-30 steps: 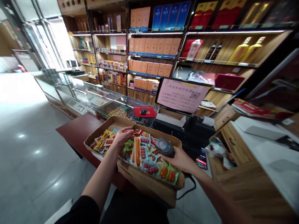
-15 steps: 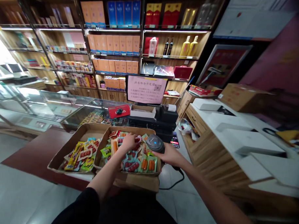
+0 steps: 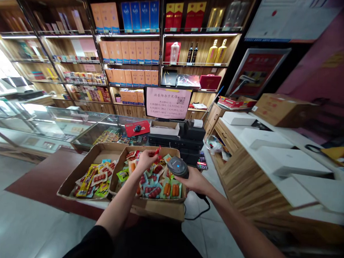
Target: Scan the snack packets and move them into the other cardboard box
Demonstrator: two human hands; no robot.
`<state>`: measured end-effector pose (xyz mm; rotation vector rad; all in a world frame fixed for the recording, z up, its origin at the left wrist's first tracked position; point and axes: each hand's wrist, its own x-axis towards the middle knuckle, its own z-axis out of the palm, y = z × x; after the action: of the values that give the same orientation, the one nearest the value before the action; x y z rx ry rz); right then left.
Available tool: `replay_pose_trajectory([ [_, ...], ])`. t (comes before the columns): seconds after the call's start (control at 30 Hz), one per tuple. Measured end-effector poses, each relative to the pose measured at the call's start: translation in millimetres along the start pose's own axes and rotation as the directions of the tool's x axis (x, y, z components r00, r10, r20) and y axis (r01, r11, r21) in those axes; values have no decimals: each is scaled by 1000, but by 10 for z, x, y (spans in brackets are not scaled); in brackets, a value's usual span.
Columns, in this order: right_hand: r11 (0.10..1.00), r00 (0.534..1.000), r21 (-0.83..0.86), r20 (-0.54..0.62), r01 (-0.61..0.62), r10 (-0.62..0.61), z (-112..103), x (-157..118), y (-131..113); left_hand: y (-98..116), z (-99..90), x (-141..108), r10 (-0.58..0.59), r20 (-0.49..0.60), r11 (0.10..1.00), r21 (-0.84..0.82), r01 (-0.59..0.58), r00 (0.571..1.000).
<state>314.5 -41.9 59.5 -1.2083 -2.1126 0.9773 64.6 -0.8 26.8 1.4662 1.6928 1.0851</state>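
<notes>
My left hand is closed on a small red snack packet, just above the right cardboard box. That box holds many small packed sausages, such as the orange pair at its near right corner. My right hand grips a dark grey barcode scanner, its rounded head pointing left over the box's right side. A black cable hangs below my right hand. To the left stands a second cardboard box with yellow and red snack packets inside.
Behind the boxes stand a monitor with a pink sign, a small open white box and a receipt printer. A glass display counter runs left. White boxes lie on the right counter.
My left hand has lifted slightly out of the packets and now has a red packet pinched in its fingers. My right hand keeps the scanner in nearly the same place.
</notes>
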Motion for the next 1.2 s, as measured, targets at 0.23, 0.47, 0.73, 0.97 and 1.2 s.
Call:
replay_pose_trajectory([
  [0.23, 999, 1000, -35, 6, 14, -14, -10, 51, -206, 1, -194, 59, -231, 153, 551, -793, 259, 961],
  [0.47, 999, 1000, -40, -31, 4, -5, -28, 58, -327, -57, -205, 50, -207, 147, 447, -865, 227, 967],
  [0.73, 998, 999, -60, -39, -24, 22, -51, 34, -377, -26, -195, 35, -213, 148, 435, -871, 229, 966],
  [0.97, 998, 998, -65, -54, 9, -12, -49, 26, -361, -88, -221, 42, -235, 157, 488, -835, 256, 959],
  [1.2, 997, 1000, -77, -29, -1, -1, -43, 50, -360, -43, -212, 4, -228, 160, 460, -852, 251, 960],
])
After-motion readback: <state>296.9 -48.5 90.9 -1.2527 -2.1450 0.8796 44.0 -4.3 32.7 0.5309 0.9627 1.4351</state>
